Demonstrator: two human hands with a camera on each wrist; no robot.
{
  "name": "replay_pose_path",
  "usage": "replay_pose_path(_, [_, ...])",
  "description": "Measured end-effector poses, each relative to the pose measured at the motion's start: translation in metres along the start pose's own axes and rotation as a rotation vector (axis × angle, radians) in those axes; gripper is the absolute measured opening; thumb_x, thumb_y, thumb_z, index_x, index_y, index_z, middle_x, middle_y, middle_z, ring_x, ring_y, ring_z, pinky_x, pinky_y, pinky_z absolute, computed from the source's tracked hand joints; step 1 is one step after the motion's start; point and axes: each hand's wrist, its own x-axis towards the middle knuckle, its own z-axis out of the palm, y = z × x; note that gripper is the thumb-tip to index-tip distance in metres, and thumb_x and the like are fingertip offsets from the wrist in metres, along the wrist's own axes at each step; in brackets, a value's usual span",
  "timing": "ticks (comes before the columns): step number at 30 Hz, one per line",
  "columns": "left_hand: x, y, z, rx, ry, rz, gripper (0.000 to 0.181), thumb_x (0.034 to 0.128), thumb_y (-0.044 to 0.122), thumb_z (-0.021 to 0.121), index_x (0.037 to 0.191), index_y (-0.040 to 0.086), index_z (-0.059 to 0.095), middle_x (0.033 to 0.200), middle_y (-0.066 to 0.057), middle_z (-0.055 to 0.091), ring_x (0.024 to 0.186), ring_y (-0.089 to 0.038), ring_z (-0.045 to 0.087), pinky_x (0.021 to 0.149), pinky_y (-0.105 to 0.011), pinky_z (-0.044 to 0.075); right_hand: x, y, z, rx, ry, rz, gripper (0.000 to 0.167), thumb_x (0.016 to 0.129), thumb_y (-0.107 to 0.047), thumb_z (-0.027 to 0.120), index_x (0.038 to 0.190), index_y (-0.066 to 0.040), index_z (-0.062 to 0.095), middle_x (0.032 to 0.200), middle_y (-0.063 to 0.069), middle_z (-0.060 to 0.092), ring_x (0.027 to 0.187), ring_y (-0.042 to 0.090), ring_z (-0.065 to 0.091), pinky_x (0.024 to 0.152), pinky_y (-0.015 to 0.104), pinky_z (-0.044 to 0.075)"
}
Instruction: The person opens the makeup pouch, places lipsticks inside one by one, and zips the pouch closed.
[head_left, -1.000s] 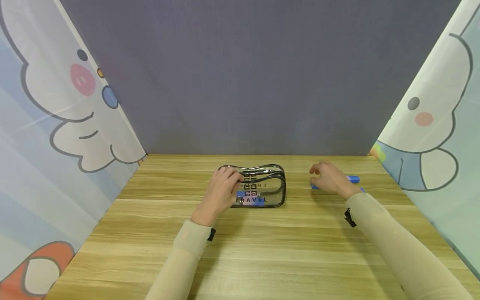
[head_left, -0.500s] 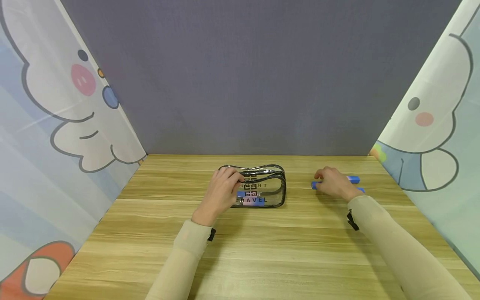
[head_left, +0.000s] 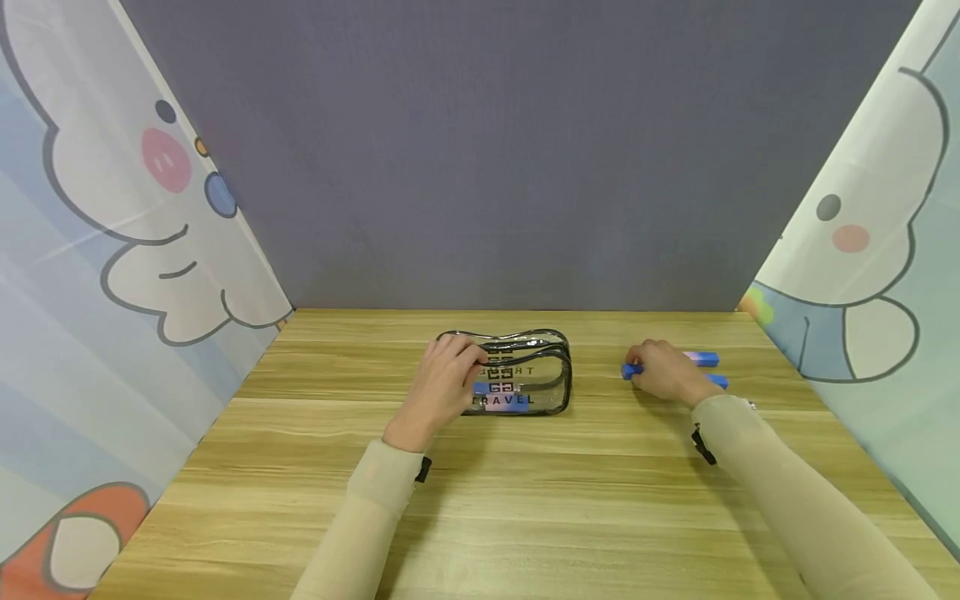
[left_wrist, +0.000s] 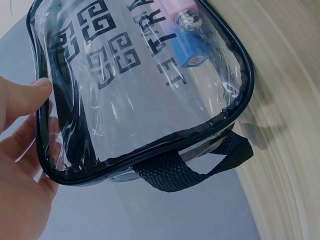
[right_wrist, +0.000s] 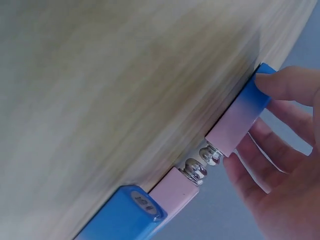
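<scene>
A clear toiletry bag [head_left: 528,375] with black piping and "TRAVEL" print stands on the table. My left hand [head_left: 446,373] grips its upper left rim; in the left wrist view the thumb [left_wrist: 31,100] lies on the piping, the fingers behind. Inside the bag lies a blue-and-pink lip gloss tube [left_wrist: 187,42]. To the right, my right hand [head_left: 663,371] pinches one end of another such tube [right_wrist: 240,112], silver beads at its middle, which lies on the table. The thumb [right_wrist: 285,82] presses its blue end. A further blue-and-pink tube [head_left: 703,359] lies just behind, partly covered by my hand.
The wood-grain table [head_left: 510,500] ends at a grey panel [head_left: 517,167] at the back. Cartoon-print curtains hang at the left [head_left: 82,292] and right [head_left: 885,275]. A black webbing loop [left_wrist: 172,172] sticks out from the bag's end.
My right hand has come down from just above the tubes, and its thumb and fingers have closed on the nearer one. The left hand and the bag have stayed put.
</scene>
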Motion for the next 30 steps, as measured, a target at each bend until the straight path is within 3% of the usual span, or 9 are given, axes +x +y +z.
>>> replay_pose_path(17, [-0.001, -0.001, 0.002, 0.008, 0.013, 0.009, 0.016, 0.0883, -0.004, 0.074, 0.097, 0.009, 0.073, 0.102, -0.004, 0.067, 0.095, -0.025, 0.058, 0.08, -0.039, 0.044, -0.001, -0.008, 0.003, -0.016, 0.018, -0.058, 0.024, 0.085, -0.008, 0.073, 0.108, -0.002, 0.073, 0.097, 0.013, 0.067, 0.091, 0.034, 0.064, 0.081, 0.055, 0.052])
replay_pose_path(30, [-0.001, -0.001, 0.002, 0.008, 0.017, 0.013, 0.016, 0.0884, -0.004, 0.074, 0.096, 0.009, 0.072, 0.102, -0.005, 0.067, 0.095, -0.026, 0.058, 0.081, -0.04, 0.045, -0.006, -0.027, 0.002, -0.019, 0.037, -0.082, 0.025, 0.086, -0.009, 0.075, 0.11, -0.003, 0.072, 0.103, 0.013, 0.066, 0.098, 0.037, 0.064, 0.085, 0.056, 0.053])
